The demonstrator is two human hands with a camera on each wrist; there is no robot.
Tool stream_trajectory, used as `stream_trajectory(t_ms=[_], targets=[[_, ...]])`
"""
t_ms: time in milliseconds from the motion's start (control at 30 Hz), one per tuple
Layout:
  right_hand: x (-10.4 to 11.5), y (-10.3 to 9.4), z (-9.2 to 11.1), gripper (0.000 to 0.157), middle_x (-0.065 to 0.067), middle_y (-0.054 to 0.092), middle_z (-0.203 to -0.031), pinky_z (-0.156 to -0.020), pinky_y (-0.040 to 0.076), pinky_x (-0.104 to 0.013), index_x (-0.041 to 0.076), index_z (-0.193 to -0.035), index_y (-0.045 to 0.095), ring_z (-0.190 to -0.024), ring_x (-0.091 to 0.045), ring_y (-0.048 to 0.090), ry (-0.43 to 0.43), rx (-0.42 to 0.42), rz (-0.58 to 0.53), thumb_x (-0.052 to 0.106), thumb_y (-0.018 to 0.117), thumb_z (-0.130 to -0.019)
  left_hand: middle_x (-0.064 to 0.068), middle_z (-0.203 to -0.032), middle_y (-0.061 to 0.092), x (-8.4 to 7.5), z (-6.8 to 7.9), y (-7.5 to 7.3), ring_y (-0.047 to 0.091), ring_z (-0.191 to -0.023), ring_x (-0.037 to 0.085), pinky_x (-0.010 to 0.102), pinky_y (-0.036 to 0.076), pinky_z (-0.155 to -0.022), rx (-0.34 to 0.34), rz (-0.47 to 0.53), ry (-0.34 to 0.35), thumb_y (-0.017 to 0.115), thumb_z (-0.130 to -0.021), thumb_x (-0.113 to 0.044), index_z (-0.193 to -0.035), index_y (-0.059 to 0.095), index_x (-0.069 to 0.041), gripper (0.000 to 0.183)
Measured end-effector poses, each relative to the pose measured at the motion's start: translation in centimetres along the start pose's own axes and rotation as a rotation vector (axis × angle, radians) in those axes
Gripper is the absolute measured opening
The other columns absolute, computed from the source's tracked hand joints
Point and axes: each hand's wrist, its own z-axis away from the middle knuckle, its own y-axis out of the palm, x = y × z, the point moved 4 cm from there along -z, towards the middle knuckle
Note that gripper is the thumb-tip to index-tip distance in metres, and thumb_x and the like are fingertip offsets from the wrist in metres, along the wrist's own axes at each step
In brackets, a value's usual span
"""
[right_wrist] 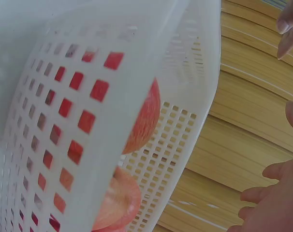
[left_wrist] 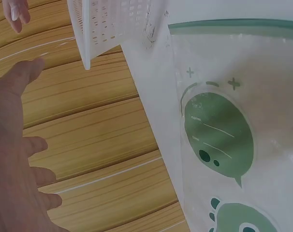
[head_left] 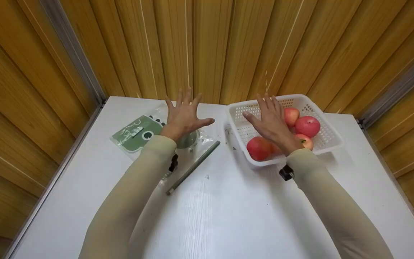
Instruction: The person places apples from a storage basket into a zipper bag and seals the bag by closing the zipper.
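Note:
My left hand (head_left: 183, 117) is held up with spread fingers over a clear plastic zip bag (head_left: 135, 135) printed with green cartoon shapes. The bag lies flat, its green zip edge (head_left: 194, 167) slanting toward me. Over a white perforated plastic basket (head_left: 243, 126) hovers my right hand (head_left: 271, 124), fingers straight and thumb out to the left. Several red apples (head_left: 259, 148) sit in the basket, partly covered by that hand and wrist. In the right wrist view, the hand (right_wrist: 277, 193) appears apart from the basket and from an apple (right_wrist: 145, 118). Neither hand holds anything.
The white table (head_left: 199, 216) carries the bag on the left and the basket on the right. Behind it stands a wood-look panel wall (head_left: 210, 46), with similar panels on both sides. Dark wrist straps (head_left: 286, 172) show below the hands.

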Motion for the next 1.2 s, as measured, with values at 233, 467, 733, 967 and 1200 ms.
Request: stream_trajectory(t_ms=[233, 467, 733, 967, 1200], targets=[[0.9, 0.5, 0.1, 0.092, -0.02, 0.005, -0.176, -0.127, -0.009, -0.057, 0.009, -0.171, 0.016, -0.161, -0.04, -0.005, -0.011, 0.005, -0.011, 0.064, 0.049, -0.105, 0.013, -0.178, 0.001, 0.4, 0.6, 0.5, -0.005, -0.162, 0.039, 0.073, -0.012, -0.119, 0.015, -0.022, 0.002, 0.061, -0.087, -0.08, -0.171, 0.023, -0.026, 0.107], [1.6, 0.8, 0.7, 0.091, -0.019, 0.007, -0.177, -0.127, -0.006, -0.059, 0.011, -0.171, 0.017, -0.161, -0.04, -0.003, -0.008, 0.005, -0.026, 0.064, 0.051, -0.104, 0.013, -0.178, 0.007, 0.9, 1.1, 1.5, 0.002, -0.162, 0.041, 0.073, -0.01, -0.119, 0.024, -0.022, 0.005, 0.066, -0.086, -0.078, -0.171, 0.026, -0.024, 0.108], [2.8, 1.9, 1.1, 0.091, -0.017, 0.009, -0.177, -0.128, -0.003, -0.058, 0.012, -0.171, 0.017, -0.162, -0.038, -0.001, -0.026, 0.018, -0.037, 0.062, 0.053, -0.104, 0.016, -0.177, 0.01, 1.9, 2.0, 2.8, 0.005, -0.161, 0.042, 0.073, -0.006, -0.121, 0.037, 0.001, -0.002, 0.072, -0.085, -0.073, -0.169, 0.032, -0.02, 0.107], [3.9, 2.8, 1.2, 0.09, -0.015, 0.011, -0.177, -0.128, 0.0, -0.06, 0.015, -0.171, 0.017, -0.162, -0.037, 0.002, -0.071, 0.03, -0.045, 0.061, 0.055, -0.104, 0.019, -0.175, 0.014, 3.0, 2.5, 3.8, 0.01, -0.16, 0.045, 0.075, -0.002, -0.12, 0.047, -0.002, 0.002, 0.074, -0.087, -0.069, -0.168, 0.034, -0.016, 0.105], [3.5, 2.4, 2.4, 0.089, -0.014, 0.014, -0.177, -0.128, 0.005, -0.061, 0.015, -0.171, 0.019, -0.162, -0.036, 0.005, -0.075, 0.013, -0.062, 0.06, 0.056, -0.104, 0.02, -0.174, 0.018, 2.3, 2.6, 5.0, 0.013, -0.159, 0.045, 0.076, 0.0, -0.12, 0.068, 0.003, 0.026, 0.076, -0.086, -0.067, -0.166, 0.037, -0.015, 0.103]])
